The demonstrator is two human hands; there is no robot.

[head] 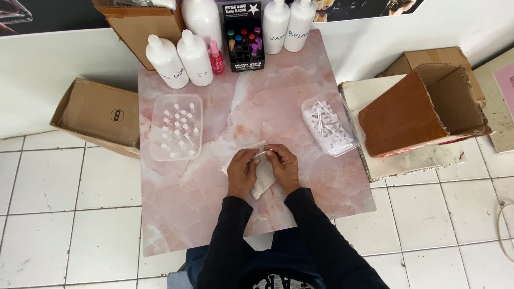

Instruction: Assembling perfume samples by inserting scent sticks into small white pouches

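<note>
I look down on the pink marbled desk [203,214]; everything here is placed from where my two hands meet, near its middle. Beyond the grip, at the far edge, stand five white bottles, one large at the back [202,18], two in front of it [167,61] and two more off to the right [287,24]; between the groups sits a dark rack of coloured vials [242,40], with one small pink bottle [216,58] beside it. I count three cardboard boxes: one far left behind the bottles [142,24], one on the floor to the left [96,115], one open and brown to the right [423,109], with perhaps another behind it. Two clear trays flank the grip: the left tray [176,127] holds many small upright vials, too many to count surely; the right tray [332,124] holds a heap of white parts. Under the hands lies one white cloth [263,179].

The small clear tube [261,153] is pinched between my left hand [242,172] and right hand [282,167], both closed on it; its long axis runs left to right, across me; each hand holds an end, neither clearly nearer. A thin pale stick [251,144] lies just beyond the fingertips, roughly parallel.
</note>
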